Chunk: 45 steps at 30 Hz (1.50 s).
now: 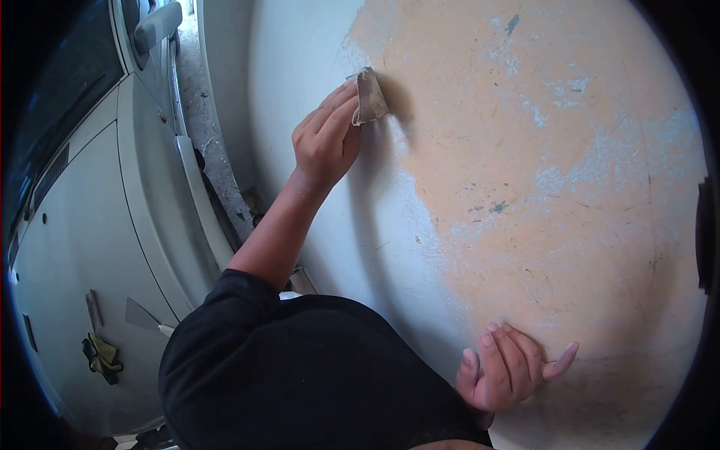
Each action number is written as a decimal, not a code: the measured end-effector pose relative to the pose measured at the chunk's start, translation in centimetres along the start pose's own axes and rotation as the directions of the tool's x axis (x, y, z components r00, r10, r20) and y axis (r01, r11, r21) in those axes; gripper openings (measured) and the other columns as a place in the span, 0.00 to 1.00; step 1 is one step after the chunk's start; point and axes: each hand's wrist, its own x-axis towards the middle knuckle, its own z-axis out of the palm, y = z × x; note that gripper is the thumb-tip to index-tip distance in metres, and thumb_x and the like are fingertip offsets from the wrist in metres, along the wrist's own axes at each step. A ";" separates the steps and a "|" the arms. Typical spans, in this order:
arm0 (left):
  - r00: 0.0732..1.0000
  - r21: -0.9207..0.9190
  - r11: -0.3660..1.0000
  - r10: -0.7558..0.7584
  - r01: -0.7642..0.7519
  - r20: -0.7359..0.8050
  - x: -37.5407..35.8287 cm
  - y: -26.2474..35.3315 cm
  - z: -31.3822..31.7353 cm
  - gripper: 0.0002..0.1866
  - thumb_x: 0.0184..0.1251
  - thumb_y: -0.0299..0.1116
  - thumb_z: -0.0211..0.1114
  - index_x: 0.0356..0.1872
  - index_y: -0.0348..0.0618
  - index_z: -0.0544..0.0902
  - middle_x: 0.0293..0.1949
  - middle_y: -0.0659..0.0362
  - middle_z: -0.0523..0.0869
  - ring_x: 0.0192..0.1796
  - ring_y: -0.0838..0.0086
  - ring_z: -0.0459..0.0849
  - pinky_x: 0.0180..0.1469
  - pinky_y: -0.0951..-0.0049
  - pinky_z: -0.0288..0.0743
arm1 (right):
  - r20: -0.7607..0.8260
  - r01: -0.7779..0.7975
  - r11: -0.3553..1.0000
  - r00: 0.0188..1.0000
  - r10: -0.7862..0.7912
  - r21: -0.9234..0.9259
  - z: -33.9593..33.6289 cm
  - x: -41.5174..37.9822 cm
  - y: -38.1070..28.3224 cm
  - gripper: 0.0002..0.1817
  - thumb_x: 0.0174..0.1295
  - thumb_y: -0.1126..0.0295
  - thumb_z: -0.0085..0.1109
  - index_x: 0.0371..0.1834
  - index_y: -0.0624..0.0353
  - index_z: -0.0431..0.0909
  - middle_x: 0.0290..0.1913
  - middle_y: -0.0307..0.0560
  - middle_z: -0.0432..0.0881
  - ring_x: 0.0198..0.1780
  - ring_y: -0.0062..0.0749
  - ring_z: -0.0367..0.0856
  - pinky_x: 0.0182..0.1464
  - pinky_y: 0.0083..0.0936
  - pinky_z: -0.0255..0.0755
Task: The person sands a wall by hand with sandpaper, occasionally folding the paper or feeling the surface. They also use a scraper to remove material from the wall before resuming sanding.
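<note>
A folded brown piece, like sandpaper, [370, 97] is gripped by my left hand [328, 135] and pressed to a pale, curved surface [315, 45]. It sits at the edge of a tan patch [465, 142], with a whitish streak just below it. Lower on the right, my right hand [510, 367] rests at the tan patch, fingers bent and spread apart, with nothing seen in it. Grey-white scuffs mark the tan patch.
On the left stands a light-coloured vehicle [82, 202] with a side mirror [158, 25]. Lying on its panel are a putty knife [142, 315], a narrow strip [94, 310] and a dark and yellowish crumpled item [102, 358]. A narrow gap shows the floor [206, 124].
</note>
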 end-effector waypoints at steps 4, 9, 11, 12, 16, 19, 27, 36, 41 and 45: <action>1.000 0.048 0.999 -0.006 0.005 0.015 2.5 -1.9 1.7 0.12 0.52 0.15 0.60 0.36 0.38 0.83 0.40 0.48 0.87 0.35 0.58 0.88 0.39 0.69 0.81 | -0.026 0.001 1.000 1.000 0.000 0.013 0.3 -0.1 0.1 0.06 0.62 0.59 0.59 0.36 0.43 0.83 0.31 0.30 0.85 0.33 0.26 0.84 0.74 0.70 0.29; 0.988 -0.051 0.995 -0.091 0.085 -0.125 2.5 -0.5 2.5 0.16 0.50 0.15 0.58 0.40 0.37 0.84 0.38 0.49 0.88 0.33 0.57 0.87 0.37 0.68 0.81 | -0.024 0.007 1.000 1.000 -0.006 0.015 0.1 -0.1 0.1 0.07 0.62 0.59 0.58 0.36 0.43 0.84 0.31 0.30 0.85 0.32 0.26 0.84 0.74 0.70 0.29; 0.996 -0.110 0.991 -0.084 0.082 -0.016 -1.5 0.5 1.6 0.18 0.50 0.15 0.58 0.44 0.37 0.85 0.42 0.49 0.88 0.38 0.55 0.88 0.48 0.64 0.82 | -0.021 0.001 1.000 1.000 -0.001 0.006 0.1 -0.1 0.1 0.07 0.62 0.59 0.58 0.37 0.43 0.84 0.31 0.30 0.85 0.32 0.26 0.84 0.74 0.70 0.29; 0.998 -0.155 0.986 -0.049 0.053 0.027 -3.2 0.5 1.1 0.20 0.50 0.15 0.58 0.46 0.37 0.85 0.45 0.48 0.88 0.41 0.54 0.89 0.55 0.61 0.81 | -0.017 0.002 1.000 1.000 -0.002 -0.001 0.1 -0.1 0.1 0.07 0.62 0.59 0.59 0.37 0.43 0.84 0.30 0.30 0.85 0.32 0.26 0.84 0.74 0.70 0.29; 1.000 -0.041 0.999 0.007 -0.006 0.028 -2.1 -2.9 1.3 0.19 0.52 0.16 0.58 0.46 0.37 0.86 0.49 0.49 0.87 0.53 0.53 0.86 0.69 0.49 0.67 | -0.001 -0.008 1.000 1.000 0.008 0.006 -0.1 0.2 -0.2 0.07 0.62 0.60 0.59 0.37 0.44 0.84 0.30 0.31 0.85 0.33 0.27 0.84 0.74 0.69 0.29; 0.984 -0.007 0.986 -0.168 0.167 -0.054 3.0 -4.5 2.2 0.06 0.61 0.20 0.62 0.35 0.39 0.85 0.33 0.47 0.87 0.34 0.57 0.88 0.68 0.59 0.71 | 0.001 -0.009 1.000 1.000 0.009 -0.022 0.1 0.1 -0.2 0.07 0.62 0.60 0.59 0.38 0.44 0.84 0.31 0.31 0.86 0.34 0.27 0.84 0.74 0.69 0.29; 0.990 -0.230 0.973 0.033 0.000 0.137 -2.5 3.3 -0.5 0.11 0.60 0.19 0.62 0.41 0.41 0.87 0.48 0.51 0.89 0.55 0.61 0.86 0.64 0.60 0.76 | 0.014 -0.075 0.997 0.997 0.075 -0.002 -0.2 1.0 -0.9 0.07 0.64 0.58 0.60 0.38 0.44 0.84 0.33 0.30 0.86 0.37 0.26 0.84 0.75 0.66 0.29; 0.990 -0.032 0.989 -0.142 0.141 -0.007 0.5 1.7 1.3 0.09 0.57 0.18 0.63 0.38 0.38 0.84 0.40 0.49 0.87 0.46 0.53 0.86 0.54 0.58 0.78 | 0.097 -0.115 0.971 0.991 0.096 0.212 -1.1 1.2 -1.2 0.06 0.62 0.60 0.62 0.36 0.44 0.87 0.34 0.28 0.86 0.38 0.23 0.83 0.77 0.63 0.28; 0.871 -0.184 0.977 -0.001 0.105 0.491 -5.0 8.3 -5.6 0.17 0.53 0.20 0.65 0.46 0.40 0.85 0.44 0.50 0.88 0.47 0.60 0.88 0.57 0.62 0.79 | 0.093 -0.117 0.966 0.991 0.098 0.229 -0.6 1.0 -1.4 0.06 0.59 0.61 0.64 0.37 0.45 0.87 0.33 0.29 0.85 0.36 0.23 0.83 0.77 0.61 0.30; 0.453 -0.272 0.436 -0.392 0.858 0.801 -5.9 9.7 -9.7 0.11 0.70 0.31 0.66 0.49 0.37 0.86 0.40 0.57 0.90 0.46 0.78 0.85 0.54 0.74 0.76 | 0.035 -0.046 0.989 0.998 0.042 0.140 0.4 1.1 -1.2 0.09 0.57 0.62 0.65 0.40 0.44 0.86 0.33 0.28 0.84 0.36 0.22 0.82 0.77 0.61 0.31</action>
